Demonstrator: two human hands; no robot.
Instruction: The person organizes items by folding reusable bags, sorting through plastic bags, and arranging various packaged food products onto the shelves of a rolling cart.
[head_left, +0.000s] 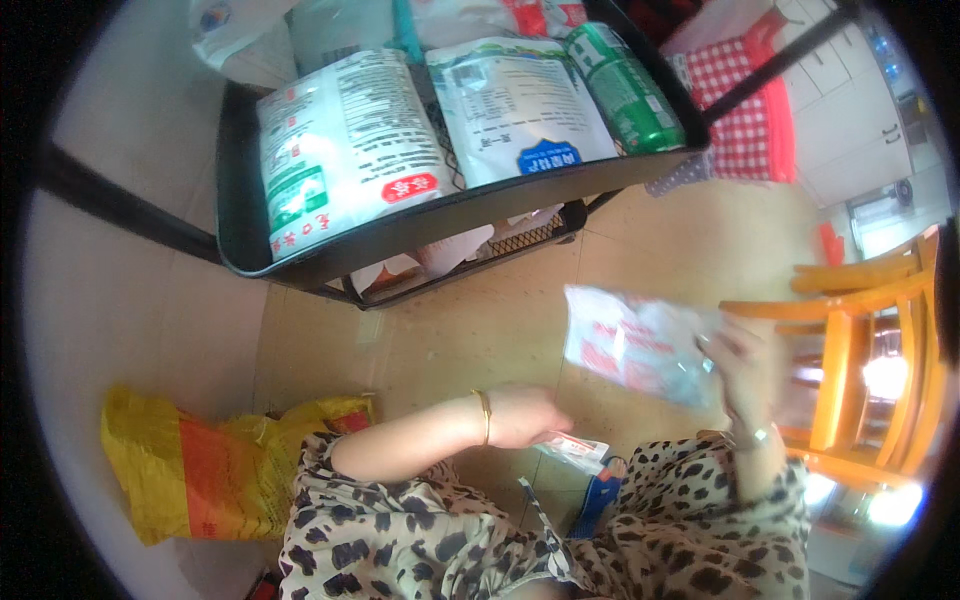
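My left hand (525, 416), with a gold bangle at the wrist, grips a small clear plastic packet (576, 451) with red and white print, low in front of my body. To the right, my right hand (739, 360) holds one end of a larger translucent plastic bag (637, 345) with red print; both are blurred. The two hands are apart. Beyond them is a black rolling cart (480, 199), whose upper tray holds a large white food bag (352, 150), a white pouch with a blue badge (521, 105) and a green can (626, 90).
A yellow and red plastic bag (202, 472) stands at the lower left by the wall. Orange wooden chairs (840, 375) are close on the right. Red checked cloth (739, 112) hangs beyond the cart. The cart's lower tray (465, 262) holds packages.
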